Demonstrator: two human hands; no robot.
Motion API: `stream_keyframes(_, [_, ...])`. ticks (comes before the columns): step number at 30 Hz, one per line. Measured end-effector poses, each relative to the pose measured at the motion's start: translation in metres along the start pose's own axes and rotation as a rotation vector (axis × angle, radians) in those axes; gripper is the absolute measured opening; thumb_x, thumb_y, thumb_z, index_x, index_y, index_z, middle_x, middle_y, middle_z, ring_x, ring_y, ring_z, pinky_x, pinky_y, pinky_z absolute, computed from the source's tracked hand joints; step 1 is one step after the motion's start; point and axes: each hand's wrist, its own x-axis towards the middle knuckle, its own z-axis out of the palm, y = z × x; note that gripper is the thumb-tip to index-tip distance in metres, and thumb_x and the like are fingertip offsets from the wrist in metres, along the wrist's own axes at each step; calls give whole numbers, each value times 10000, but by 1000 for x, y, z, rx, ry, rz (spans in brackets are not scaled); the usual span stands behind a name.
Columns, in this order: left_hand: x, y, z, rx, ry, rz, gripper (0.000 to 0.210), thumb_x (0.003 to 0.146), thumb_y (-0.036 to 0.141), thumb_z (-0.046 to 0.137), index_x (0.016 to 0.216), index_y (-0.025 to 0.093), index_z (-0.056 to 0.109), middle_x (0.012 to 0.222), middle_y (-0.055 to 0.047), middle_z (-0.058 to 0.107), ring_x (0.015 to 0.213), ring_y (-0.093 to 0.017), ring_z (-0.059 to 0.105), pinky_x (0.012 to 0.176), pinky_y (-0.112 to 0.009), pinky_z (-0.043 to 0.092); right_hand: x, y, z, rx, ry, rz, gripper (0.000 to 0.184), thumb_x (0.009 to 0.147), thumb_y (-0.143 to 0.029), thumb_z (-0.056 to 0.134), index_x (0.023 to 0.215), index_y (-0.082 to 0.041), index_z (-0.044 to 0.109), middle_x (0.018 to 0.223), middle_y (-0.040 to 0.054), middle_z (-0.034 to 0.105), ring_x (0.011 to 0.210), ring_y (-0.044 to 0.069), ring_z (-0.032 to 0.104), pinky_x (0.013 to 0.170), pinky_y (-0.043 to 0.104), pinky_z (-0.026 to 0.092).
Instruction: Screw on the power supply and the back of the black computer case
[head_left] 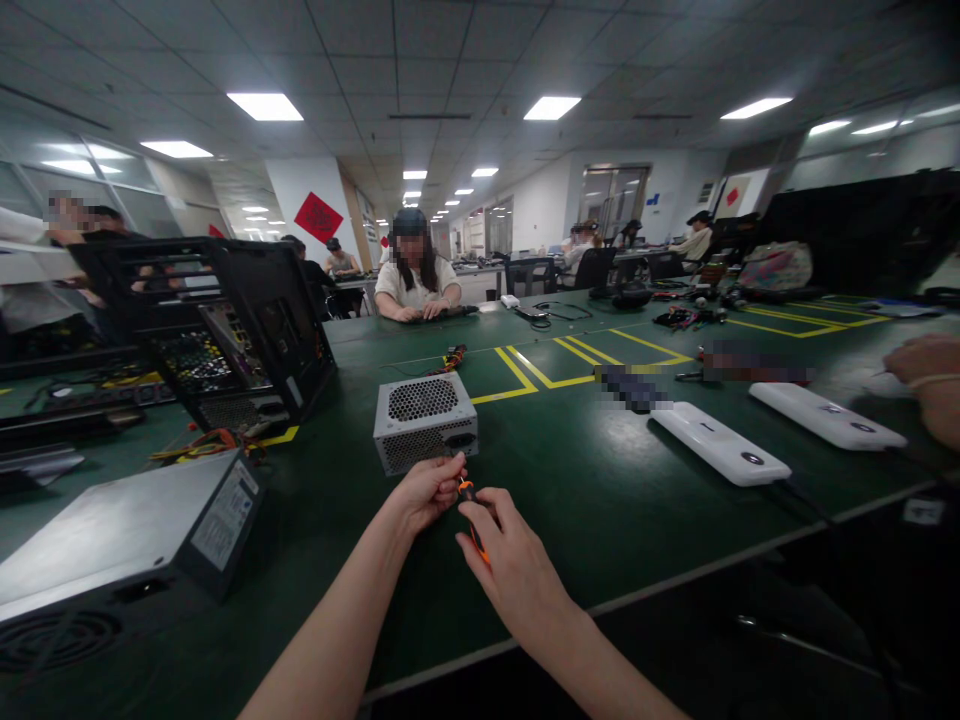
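My right hand is wrapped round a screwdriver with an orange and black handle, its shaft pointing up and away from me. At its tip, the fingers of my left hand are pinched together; whatever they hold is too small or hidden to name. Just beyond both hands sits a grey metal computer power supply, its perforated grille on top and a socket on the side facing me. My left fingertips are close to its lower front edge, and I cannot tell whether they touch it.
A larger power supply lies at the left, with an open black computer case behind it. Two white power banks lie to the right on the green table. Across it sits a person; another person's hand is at the right edge.
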Motion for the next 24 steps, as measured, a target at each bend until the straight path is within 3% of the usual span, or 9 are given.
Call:
stream_keyframes(3, [1,-1,-1,-3,-3,15,203,724,214,594,606,78,499,401,80,310,328,22,223,307,-88,160,1,-1,-1,20,24,-27,270,747,-60,453,990,-169,497,1013,91,480,908,183,554,735,299,511])
stream_keyframes(5, [0,-1,0,-19,8,33,159,727,202,589,673,67,525,468,41,410,348,21,267,312,-89,176,0,0,-1,44,49,-26,275,748,-51,435,989,-168,496,999,85,485,910,172,553,748,290,505])
stream_keyframes(8, [0,-1,2,-44,25,53,149,741,189,563,818,62,550,712,-67,569,397,13,333,322,-104,217,-2,5,-4,101,75,0,279,757,-68,413,997,-183,497,996,78,487,901,166,549,765,301,495])
stream_keyframes(13, [1,0,2,-90,-3,62,253,718,9,472,952,74,541,951,-124,578,423,10,327,336,-122,232,-8,24,-12,134,116,27,265,776,-93,405,1005,-185,499,1000,76,476,917,169,532,802,310,469])
stream_keyframes(24, [1,-4,10,-160,55,125,318,672,-48,414,942,56,545,980,-127,564,451,1,320,364,-129,262,-5,34,-16,129,91,41,256,797,-109,401,1022,-190,492,1019,71,463,934,167,518,825,313,451])
